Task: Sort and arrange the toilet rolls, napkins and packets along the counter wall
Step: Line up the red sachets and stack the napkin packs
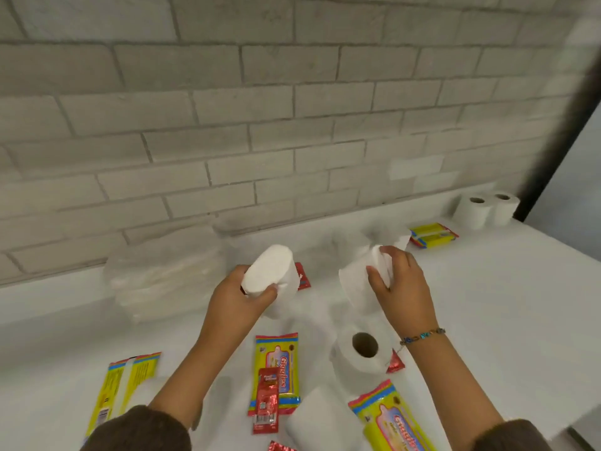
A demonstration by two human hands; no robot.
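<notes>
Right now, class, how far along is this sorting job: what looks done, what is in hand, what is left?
Done, apparently: two toilet rolls stand together by the wall at far right, stacked yellow packets near them. In hand: the left hand grips a squashed roll, the right hand a second roll. Left: a loose roll, Giggles packets and red sachets lie scattered at the front.

Mid-counter is taken up by the left hand [239,299] and right hand [405,284], each gripping a toilet roll [270,275]. Open counter [507,307] is seen to their right, bounded at the far end by a yellow packet [434,236] and two upright rolls [473,211]. The wall strip at left is blocked by a napkin stack [162,275]. The near edge is crowded with packets [276,369], red sachets [267,398] and a standing roll [361,353].
</notes>
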